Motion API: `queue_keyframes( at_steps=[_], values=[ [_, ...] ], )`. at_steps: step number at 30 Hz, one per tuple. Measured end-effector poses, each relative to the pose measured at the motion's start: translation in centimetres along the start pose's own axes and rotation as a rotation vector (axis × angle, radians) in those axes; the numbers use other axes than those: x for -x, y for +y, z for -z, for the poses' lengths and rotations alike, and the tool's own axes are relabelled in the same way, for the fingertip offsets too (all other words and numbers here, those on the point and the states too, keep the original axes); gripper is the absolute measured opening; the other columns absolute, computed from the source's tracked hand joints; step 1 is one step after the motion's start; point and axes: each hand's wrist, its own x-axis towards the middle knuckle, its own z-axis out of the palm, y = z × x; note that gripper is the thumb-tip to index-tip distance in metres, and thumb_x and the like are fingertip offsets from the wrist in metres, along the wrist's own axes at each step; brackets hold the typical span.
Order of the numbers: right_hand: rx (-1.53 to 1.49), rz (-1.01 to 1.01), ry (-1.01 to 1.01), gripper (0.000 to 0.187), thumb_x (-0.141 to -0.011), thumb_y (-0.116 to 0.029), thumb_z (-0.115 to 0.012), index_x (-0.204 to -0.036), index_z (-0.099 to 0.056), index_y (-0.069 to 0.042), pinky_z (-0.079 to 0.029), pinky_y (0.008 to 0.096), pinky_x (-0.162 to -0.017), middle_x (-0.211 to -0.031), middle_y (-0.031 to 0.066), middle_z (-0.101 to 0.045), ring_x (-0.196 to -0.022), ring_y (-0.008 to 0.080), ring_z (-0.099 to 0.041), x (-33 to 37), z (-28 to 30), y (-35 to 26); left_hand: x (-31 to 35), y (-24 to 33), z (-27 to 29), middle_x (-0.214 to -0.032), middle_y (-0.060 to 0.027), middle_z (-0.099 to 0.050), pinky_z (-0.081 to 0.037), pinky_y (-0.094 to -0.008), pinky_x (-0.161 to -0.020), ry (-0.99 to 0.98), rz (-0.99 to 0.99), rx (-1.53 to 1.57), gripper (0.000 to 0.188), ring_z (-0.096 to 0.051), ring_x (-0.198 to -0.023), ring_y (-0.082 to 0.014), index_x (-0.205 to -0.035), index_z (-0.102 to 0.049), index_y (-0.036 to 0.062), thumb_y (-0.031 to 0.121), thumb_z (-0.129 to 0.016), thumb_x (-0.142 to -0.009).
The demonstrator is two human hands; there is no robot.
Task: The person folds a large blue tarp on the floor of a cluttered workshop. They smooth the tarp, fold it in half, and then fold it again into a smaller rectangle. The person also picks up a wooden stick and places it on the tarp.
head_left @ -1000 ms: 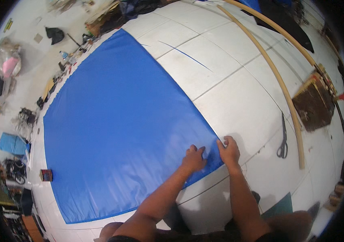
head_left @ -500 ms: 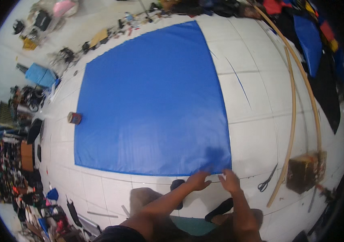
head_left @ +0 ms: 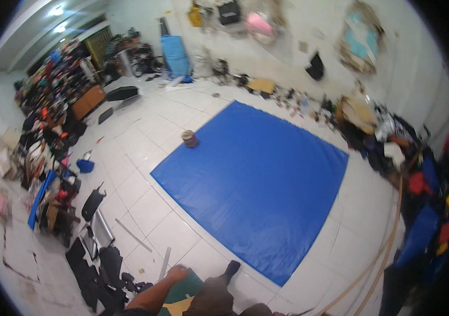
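Observation:
A large blue sheet lies flat on the white tiled floor. A small brown can stands at its left edge. My left hand is low in the picture, beside a dark green flat piece near my bent leg, and apart from the sheet. Its fingers are blurred and partly hidden, so I cannot make out whether it holds anything. A dark-covered foot of mine rests by the sheet's near edge. My right hand does not show.
Long tan strips curve along the floor at the right, beside a heap of dark and coloured material. Loose grey strips and black scraps lie at the left. Clutter lines the walls, with a light-blue bundle far back.
My view has swung left and up. My hands have left the sheet's near right corner; the left is now by the green piece, and the right is out of view.

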Motion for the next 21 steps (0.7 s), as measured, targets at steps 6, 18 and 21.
queue_keyframes(
  at_steps=[6, 18, 21],
  values=[
    [-0.025, 0.184, -0.078, 0.042, -0.087, -0.044, -0.054, -0.103, -0.061, -0.007, -0.044, 0.0470, -0.086, -0.100, 0.0199, -0.060, -0.097, 0.0346, -0.055, -5.0, 4.6, 5.1, 14.3, -15.3, -2.6, -0.117, -0.0235, -0.059, -0.043, -0.0463, -0.092, 0.091, 0.191, 0.281, 0.049, -0.057, -0.107, -0.0372, -0.117, -0.059, 0.0035, 0.040, -0.048, -0.086],
    [0.245, 0.146, 0.082, 0.057, -0.091, -0.051, -0.042, -0.108, -0.059, 0.000, -0.046, 0.0523, -0.080, -0.098, 0.0268, -0.063, -0.091, 0.0453, -0.058, -28.0, 13.1, -19.5, 1.5, -24.8, 7.9, -0.105, -0.0183, -0.064, -0.046, -0.0394, -0.082, -0.011, 0.217, 0.466, 0.051, -0.058, -0.093, -0.0263, -0.109, -0.063, 0.0023, 0.046, -0.060, -0.084],
    [0.209, 0.238, 0.188, 0.056, -0.090, -0.052, -0.043, -0.107, -0.060, -0.001, -0.047, 0.0506, -0.072, -0.085, 0.0225, -0.064, -0.080, 0.0401, -0.060, -32.4, 14.0, -25.2, -4.6, -19.4, 22.1, -0.111, -0.0188, -0.063, -0.046, -0.0368, -0.090, 0.348, 0.359, 0.686, 0.050, -0.060, -0.104, -0.0308, -0.112, -0.062, 0.0038, 0.043, -0.063, -0.081]
  ],
)
